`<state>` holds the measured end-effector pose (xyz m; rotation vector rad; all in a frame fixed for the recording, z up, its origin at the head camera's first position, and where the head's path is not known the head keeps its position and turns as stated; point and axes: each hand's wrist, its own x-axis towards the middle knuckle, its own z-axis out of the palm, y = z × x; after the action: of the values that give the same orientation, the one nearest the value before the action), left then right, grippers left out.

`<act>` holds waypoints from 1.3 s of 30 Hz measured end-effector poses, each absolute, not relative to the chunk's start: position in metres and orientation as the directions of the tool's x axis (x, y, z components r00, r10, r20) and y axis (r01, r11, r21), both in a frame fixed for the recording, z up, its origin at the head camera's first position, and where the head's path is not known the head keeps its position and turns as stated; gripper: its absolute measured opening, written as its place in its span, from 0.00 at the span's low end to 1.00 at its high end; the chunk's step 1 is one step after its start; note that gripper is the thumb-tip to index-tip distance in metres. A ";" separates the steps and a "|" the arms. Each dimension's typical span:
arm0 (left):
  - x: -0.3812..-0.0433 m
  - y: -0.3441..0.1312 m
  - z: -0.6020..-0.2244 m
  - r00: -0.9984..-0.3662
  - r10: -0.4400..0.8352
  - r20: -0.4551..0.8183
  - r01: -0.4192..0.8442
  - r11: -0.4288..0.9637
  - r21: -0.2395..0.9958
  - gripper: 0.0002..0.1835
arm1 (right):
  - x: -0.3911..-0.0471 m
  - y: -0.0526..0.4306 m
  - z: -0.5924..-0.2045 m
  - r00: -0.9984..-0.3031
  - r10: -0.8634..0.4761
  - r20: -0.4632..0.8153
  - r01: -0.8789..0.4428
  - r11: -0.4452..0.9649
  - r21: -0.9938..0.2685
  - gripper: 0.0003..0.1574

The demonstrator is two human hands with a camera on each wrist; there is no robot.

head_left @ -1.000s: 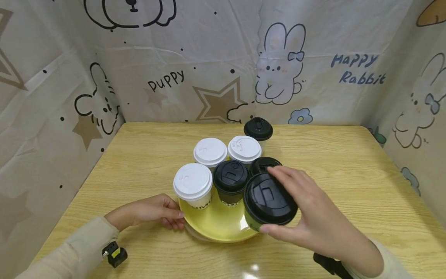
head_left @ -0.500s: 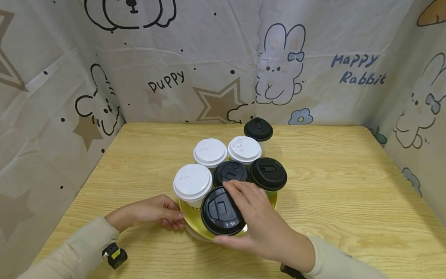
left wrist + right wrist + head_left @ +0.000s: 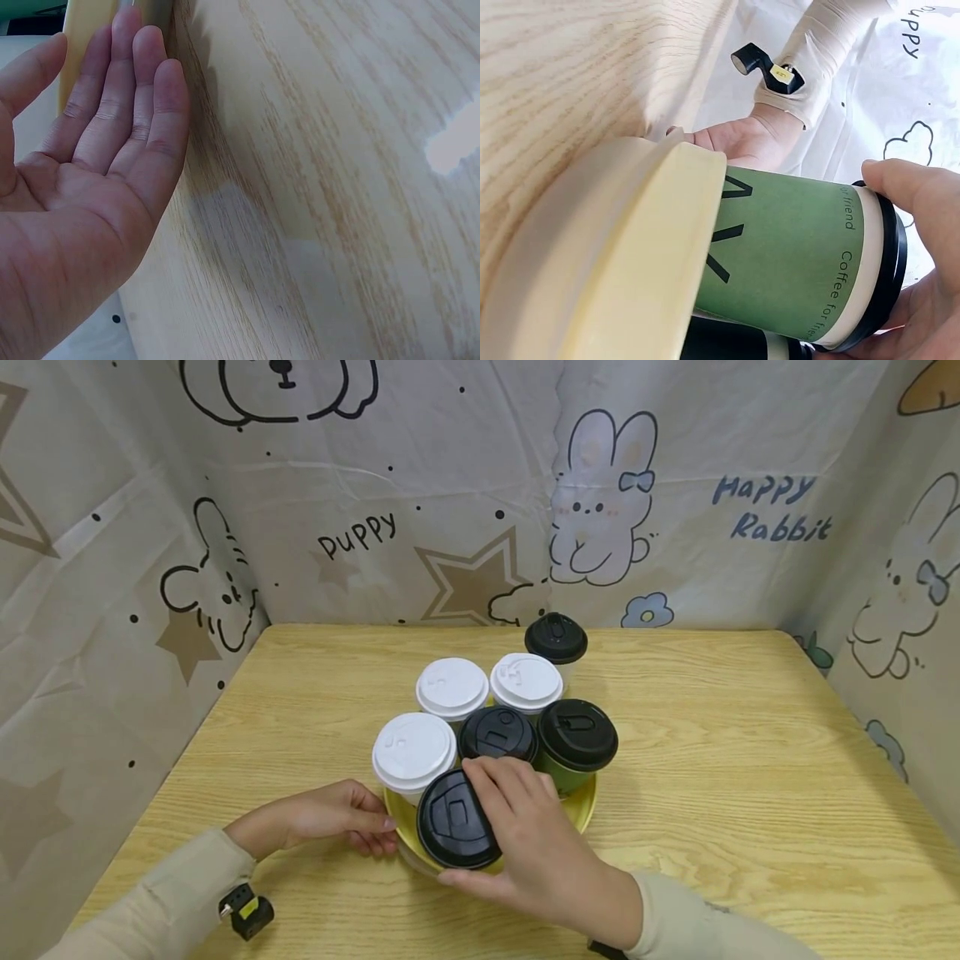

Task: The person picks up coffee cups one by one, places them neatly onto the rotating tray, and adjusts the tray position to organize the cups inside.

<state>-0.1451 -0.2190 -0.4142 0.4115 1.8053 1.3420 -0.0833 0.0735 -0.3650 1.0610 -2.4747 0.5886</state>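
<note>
My right hand (image 3: 536,843) grips a green paper coffee cup (image 3: 787,247) round its black lid (image 3: 453,818), thumb on the near side and fingers on the far side. The cup's lower part is hidden behind the rim of a yellow plate (image 3: 649,255) in the right wrist view. At the plate's left edge is my left hand (image 3: 337,814), its fingertips right at the rim. The left wrist view shows those fingers (image 3: 105,112) nearly straight. Crowded on the plate are white-lidded cups, a black-lidded cup (image 3: 498,735) and a green cup with a black lid (image 3: 577,735).
Behind the plate, another black-lidded cup (image 3: 557,639) stands on the wooden table (image 3: 720,760). The white-lidded cups (image 3: 415,752) form the plate's left and back side. A printed cloth (image 3: 465,477) hangs along the back and sides of the table.
My right hand has carried the green cup leftward and down to the front of the plate, uncovering the green cup at the right. My left hand has stayed at the rim.
</note>
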 end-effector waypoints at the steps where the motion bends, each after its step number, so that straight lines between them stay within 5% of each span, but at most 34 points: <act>1: -0.145 -0.219 -0.415 -0.602 0.678 -0.422 -0.210 0.375 0.903 0.18 | -0.083 0.073 -0.366 -0.641 -0.586 0.496 -0.745 0.631 -0.217 0.62; 33: -0.145 -0.219 -0.415 -0.597 0.682 -0.422 -0.217 0.369 0.904 0.17 | -0.079 0.069 -0.376 -0.595 -0.592 0.544 -0.757 0.639 -0.133 0.65; 39: -0.145 -0.219 -0.415 -0.598 0.683 -0.419 -0.207 0.373 0.904 0.18 | -0.080 0.078 -0.371 -0.593 -0.610 0.526 -0.771 0.618 -0.152 0.60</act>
<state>-0.1455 -0.2193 -0.4146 0.4173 1.7983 1.3425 -0.0798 0.0775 -0.3712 1.0960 -2.4176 0.5139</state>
